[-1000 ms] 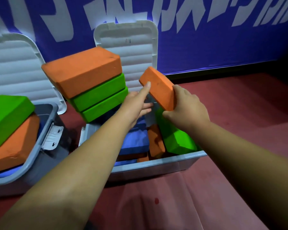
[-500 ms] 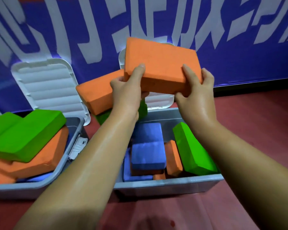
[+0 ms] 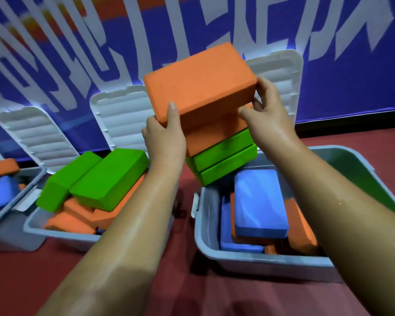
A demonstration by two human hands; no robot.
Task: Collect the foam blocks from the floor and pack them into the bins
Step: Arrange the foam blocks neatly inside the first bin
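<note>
orange block (image 3: 198,83): held up and tilted in both my hands, directly over a stack (image 3: 219,151) of one orange and two green blocks; i cannot tell if they touch.
left hand (image 3: 164,135): grasps the near left corner, thumb up on the near face.
right hand (image 3: 267,106): fingers curled round the right end.
below the grip, to its right: grey bin (image 3: 260,258), blue block (image 3: 258,201) lying over orange ones.
below, to its left: second bin (image 3: 55,231), green blocks (image 3: 100,181) over orange.
behind the grip: open white lids (image 3: 121,119), blue wall (image 3: 351,65).
</note>
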